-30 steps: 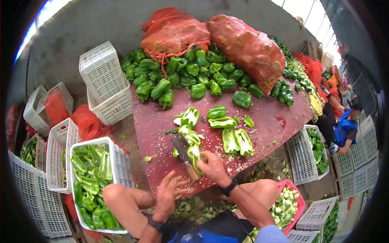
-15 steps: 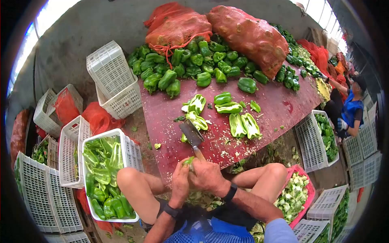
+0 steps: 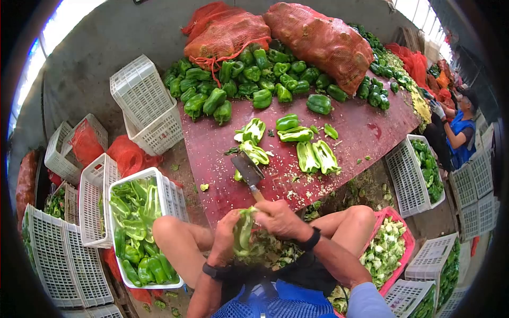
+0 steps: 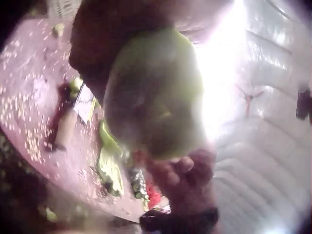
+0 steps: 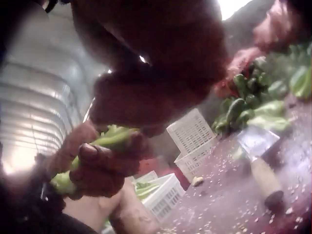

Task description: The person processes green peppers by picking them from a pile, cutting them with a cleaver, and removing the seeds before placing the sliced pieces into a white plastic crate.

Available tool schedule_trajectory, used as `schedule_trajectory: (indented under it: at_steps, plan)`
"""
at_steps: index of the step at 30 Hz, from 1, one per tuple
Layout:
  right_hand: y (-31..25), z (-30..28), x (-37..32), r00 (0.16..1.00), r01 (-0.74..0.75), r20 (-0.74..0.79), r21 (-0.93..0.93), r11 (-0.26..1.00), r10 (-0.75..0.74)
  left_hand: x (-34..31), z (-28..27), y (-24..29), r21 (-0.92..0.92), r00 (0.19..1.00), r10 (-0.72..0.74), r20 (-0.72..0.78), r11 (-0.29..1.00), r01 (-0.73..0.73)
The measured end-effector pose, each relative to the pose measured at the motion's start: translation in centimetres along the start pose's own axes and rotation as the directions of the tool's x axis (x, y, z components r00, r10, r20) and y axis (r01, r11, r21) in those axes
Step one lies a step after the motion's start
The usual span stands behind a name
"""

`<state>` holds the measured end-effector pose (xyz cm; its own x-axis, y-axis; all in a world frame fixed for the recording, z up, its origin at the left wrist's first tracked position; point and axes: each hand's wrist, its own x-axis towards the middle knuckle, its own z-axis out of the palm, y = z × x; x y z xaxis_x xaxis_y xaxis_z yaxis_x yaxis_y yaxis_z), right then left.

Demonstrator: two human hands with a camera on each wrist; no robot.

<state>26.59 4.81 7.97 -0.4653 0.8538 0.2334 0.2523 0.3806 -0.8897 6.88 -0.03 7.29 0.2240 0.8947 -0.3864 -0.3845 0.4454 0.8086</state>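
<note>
Coring apparently under way | pepper [image 3: 244, 231] gripped by left hand [image 3: 225, 237], near side | right hand [image 3: 282, 219]: grip unclear | careful tug probably needed

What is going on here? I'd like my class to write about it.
A seated person's left hand grips a hollow green bell pepper piece. The right hand is at its upper end; whether it pinches the piece is unclear. A broad-bladed knife with a wooden handle lies on the dark red tabletop, near split green peppers. Whole green peppers are heaped by two red mesh sacks. A white plastic crate of cut green peppers stands to the left.
</note>
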Motion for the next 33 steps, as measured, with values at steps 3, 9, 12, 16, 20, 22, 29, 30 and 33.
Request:
schedule_trajectory:
  at_steps: [3, 9, 12, 16, 20, 22, 29, 30, 33]
  plan:
    - [-1.9, -2.6, -0.9, 0.918, -0.395, 0.176, 0.443, 0.805, 0.354, 0.5, -1.2, -0.8, -0.349, 0.989, -0.143, 0.048, 0.925, 0.150]
    - [1.1, -1.3, -2.9, 0.936, -0.001, 0.317, -0.431, 0.902, 0.153, 1.7, -2.0, -2.8, -0.491, 0.993, 0.030, -0.113, 0.867, -0.082]
    - [1.3, 2.2, -3.8, 0.962, -0.178, 0.194, -0.084, 0.980, 0.191, 1.7, -1.4, -2.9, -0.592, 0.998, 0.015, -0.053, 0.805, -0.043]
    - [-0.1, 4.4, -3.7, 0.906, -0.423, 0.244, 0.521, 0.741, 0.345, 1.9, -0.1, -3.9, -0.298, 0.948, 0.297, -0.113, 0.900, -0.318]
    - [-0.8, 3.3, -4.4, 0.703, -0.687, 0.504, 0.662, 0.299, 0.501, 1.9, 0.4, -3.7, -0.111, 0.939, 0.314, -0.144, 0.937, -0.330]
    - [-1.4, 3.1, -4.1, 0.734, -0.665, 0.403, 0.592, 0.456, 0.548, 1.9, 0.0, -3.7, -0.249, 0.974, 0.224, -0.021, 0.943, -0.222]
    - [3.9, -2.1, -1.4, 0.856, -0.211, -0.486, -0.637, 0.741, -0.175, 2.0, -0.1, -5.2, 0.200, 0.992, 0.095, -0.079, 0.977, -0.077]
    - [6.5, -2.6, -1.5, 0.826, -0.289, -0.534, -0.673, 0.681, -0.177, 2.0, 0.3, -5.1, 0.175, 0.992, 0.058, -0.111, 0.984, -0.038]
    - [16.3, -4.6, -5.0, 0.911, -0.397, -0.262, -0.769, 0.501, 0.319, 1.9, 1.0, -5.0, 0.246, 0.979, 0.197, -0.050, 0.953, -0.179]
